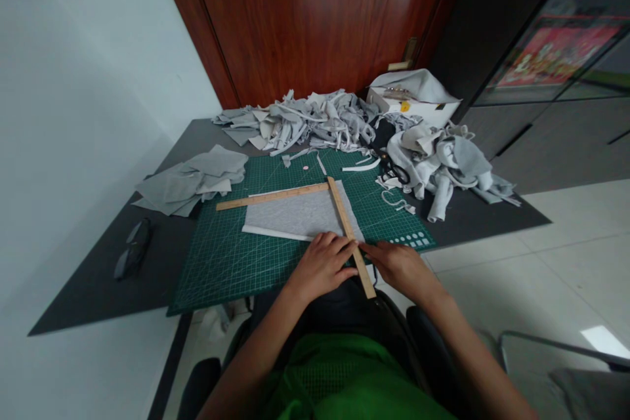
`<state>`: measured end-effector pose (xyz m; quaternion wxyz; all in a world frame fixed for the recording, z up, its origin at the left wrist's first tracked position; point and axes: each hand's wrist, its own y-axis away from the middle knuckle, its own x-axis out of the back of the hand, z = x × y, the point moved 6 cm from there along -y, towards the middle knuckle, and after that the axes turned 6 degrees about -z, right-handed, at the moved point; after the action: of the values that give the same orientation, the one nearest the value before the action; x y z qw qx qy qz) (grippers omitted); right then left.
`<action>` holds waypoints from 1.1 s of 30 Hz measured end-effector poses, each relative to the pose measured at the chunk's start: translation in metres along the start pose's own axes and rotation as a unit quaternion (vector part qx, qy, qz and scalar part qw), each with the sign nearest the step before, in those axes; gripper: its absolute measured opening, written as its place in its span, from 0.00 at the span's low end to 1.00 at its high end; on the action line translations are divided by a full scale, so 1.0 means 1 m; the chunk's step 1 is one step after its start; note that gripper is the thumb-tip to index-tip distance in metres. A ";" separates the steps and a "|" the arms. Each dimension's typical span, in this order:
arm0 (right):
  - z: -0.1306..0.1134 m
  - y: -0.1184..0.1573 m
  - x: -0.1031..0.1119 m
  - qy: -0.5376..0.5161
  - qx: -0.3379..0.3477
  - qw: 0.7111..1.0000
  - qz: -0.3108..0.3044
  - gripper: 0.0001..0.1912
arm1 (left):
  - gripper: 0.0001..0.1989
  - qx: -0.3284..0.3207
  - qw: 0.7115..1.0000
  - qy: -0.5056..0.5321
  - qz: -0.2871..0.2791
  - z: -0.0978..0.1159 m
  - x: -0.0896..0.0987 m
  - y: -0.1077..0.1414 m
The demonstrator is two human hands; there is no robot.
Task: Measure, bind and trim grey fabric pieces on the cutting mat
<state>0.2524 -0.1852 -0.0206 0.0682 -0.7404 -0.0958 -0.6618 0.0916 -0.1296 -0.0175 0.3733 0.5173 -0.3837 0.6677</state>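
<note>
A grey piece of fabric (pixel 295 213) with a pale folded lower edge lies on the green cutting mat (pixel 231 269). Two wooden ruler arms rest on it: one ruler arm (pixel 270 197) runs along the far edge, the other ruler arm (pixel 343 210) slants toward me past the mat's near edge. Whether they are joined I cannot tell. My left hand (pixel 322 266) lies over the fabric's near edge, fingers stretched against the slanting arm, thumb apart. Close by on the right side, my right hand (pixel 396 266) has its fingers pressed together at the fabric's corner; what they hold is hidden.
Stacked grey fabric pieces (pixel 197 177) lie left, with dark glasses (pixel 134 248) nearer me. Heaped fabric scraps (pixel 315 121) line the back. At right are black-handled scissors (pixel 396 169), another scrap pile (pixel 457 161) and a white box (pixel 418 107). The dark table (pixel 93 302) ends near my lap.
</note>
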 end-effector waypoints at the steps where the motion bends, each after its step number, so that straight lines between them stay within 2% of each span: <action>1: -0.001 0.001 0.000 -0.003 0.000 1.000 0.000 0.23 | 0.30 0.000 1.000 0.004 0.001 0.000 0.000 0.000; 13: 0.001 0.002 -0.005 -0.115 -0.040 0.992 0.013 0.20 | 0.28 0.020 0.998 0.059 -0.001 -0.003 0.010 0.001; 18: 0.001 -0.010 0.012 -0.165 -0.049 0.984 -0.050 0.17 | 0.26 0.028 0.998 0.053 -0.012 -0.006 0.007 0.001; 24: 0.004 -0.042 0.034 -0.149 -0.101 0.978 -0.105 0.18 | 0.25 0.038 0.996 0.082 -0.011 -0.008 0.009 0.000; 29: 0.005 -0.061 0.033 -0.135 -0.123 0.973 -0.142 0.21 | 0.21 0.052 0.989 0.141 0.007 -0.011 0.016 -0.002; 33: 0.003 -0.065 0.026 -0.135 -0.122 0.971 -0.154 0.17 | 0.19 0.050 0.985 0.163 0.018 -0.015 0.014 -0.002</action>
<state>0.2431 -0.1202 0.0035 -0.1391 -0.8021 -0.1351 -0.5649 0.0853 -0.1141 -0.0057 0.3923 0.4120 -0.2931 0.7684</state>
